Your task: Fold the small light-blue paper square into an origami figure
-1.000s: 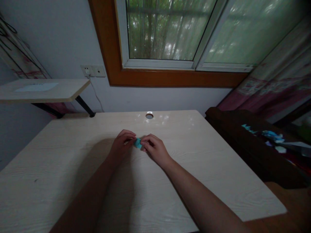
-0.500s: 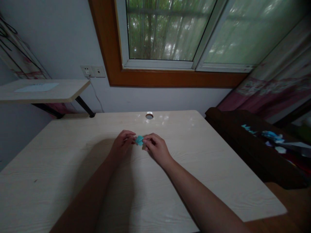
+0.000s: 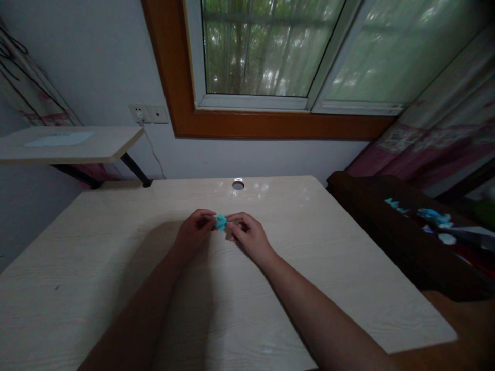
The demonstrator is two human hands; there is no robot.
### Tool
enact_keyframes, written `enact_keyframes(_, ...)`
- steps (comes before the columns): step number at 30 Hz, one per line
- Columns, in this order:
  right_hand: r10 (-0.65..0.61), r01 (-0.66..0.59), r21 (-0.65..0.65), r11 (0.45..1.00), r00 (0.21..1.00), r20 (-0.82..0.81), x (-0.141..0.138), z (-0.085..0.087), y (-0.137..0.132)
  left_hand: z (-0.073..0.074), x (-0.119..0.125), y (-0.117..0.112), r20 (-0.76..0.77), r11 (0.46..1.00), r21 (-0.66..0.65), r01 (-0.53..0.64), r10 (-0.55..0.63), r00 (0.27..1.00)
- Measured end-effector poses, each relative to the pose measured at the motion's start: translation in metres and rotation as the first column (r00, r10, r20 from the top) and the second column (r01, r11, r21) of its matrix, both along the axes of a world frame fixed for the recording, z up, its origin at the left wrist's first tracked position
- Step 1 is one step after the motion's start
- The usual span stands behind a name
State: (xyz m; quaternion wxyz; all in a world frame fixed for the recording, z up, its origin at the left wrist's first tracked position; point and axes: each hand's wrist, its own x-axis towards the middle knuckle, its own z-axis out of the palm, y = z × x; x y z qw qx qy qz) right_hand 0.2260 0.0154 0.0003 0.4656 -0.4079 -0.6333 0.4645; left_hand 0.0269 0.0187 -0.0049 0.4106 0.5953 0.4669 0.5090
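Head camera is looking down on a pale wood-grained table (image 3: pixel 328 273), where two bare hands are meeting around a small turquoise piece (image 3: pixel 220 222). The piece is sitting in the narrow gap between them, just right of the left hand (image 3: pixel 194 228) and just left of the right hand (image 3: pixel 249 234). The left hand is pinching its left side between thumb and fingertips, the other fingers curling inward. The right hand is pinching its right side, thumb pressing from the near side and the fingers bending over. The piece is looking creased, but it is showing too small for its material to be told, and whether it is touching the tabletop cannot be made out. Beyond the hands, a round hole (image 3: pixel 238 185) is opening near the table's far edge. A raised shelf (image 3: pixel 119 140) is standing at the far left, and dark furniture (image 3: pixel 371 216) is running along the right side.
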Motion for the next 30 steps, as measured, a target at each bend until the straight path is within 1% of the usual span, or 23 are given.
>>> enact_keyframes(4, -0.016, 0.016, 0.003, 1.0, 1.0, 0.012, -0.0007, 0.0004, 0.0005, 0.0012, 0.0006, -0.002, -0.107, 0.999, 0.039, -0.017, 0.021, 0.994)
enact_keyframes(7, -0.013, 0.011, 0.028, 1.0, 0.998, 0.054, -0.0002, -0.0005, 0.0023, 0.0037, 0.0016, -0.0043, -0.151, 0.998, 0.066, -0.025, 0.035, 0.988)
enact_keyframes(10, 0.007, -0.01, 0.04, 0.999, 0.998, 0.066, 0.0006, -0.0013, 0.0035, 0.0046, 0.0016, -0.0053, -0.133, 0.997, 0.073, -0.02, 0.03, 0.991)
enact_keyframes(21, 0.039, -0.039, 0.017, 0.999, 0.999, 0.032, 0.0011, -0.0031, 0.0038, 0.0011, 0.0009, -0.0016, 0.031, 1.0, 0.021, -0.021, 0.02, 0.999)
enact_keyframes(26, 0.025, -0.025, 0.0, 1.0, 1.0, -0.01, 0.0002, -0.0023, 0.0042, 0.0022, 0.0006, -0.0013, -0.003, 0.999, 0.036, -0.016, 0.016, 1.0)
enact_keyframes(30, 0.018, -0.02, -0.019, 1.0, 0.998, -0.062, 0.0004, -0.0023, 0.0044, 0.0046, 0.001, -0.0038, -0.088, 1.0, 0.007, 0.015, -0.015, 0.996)
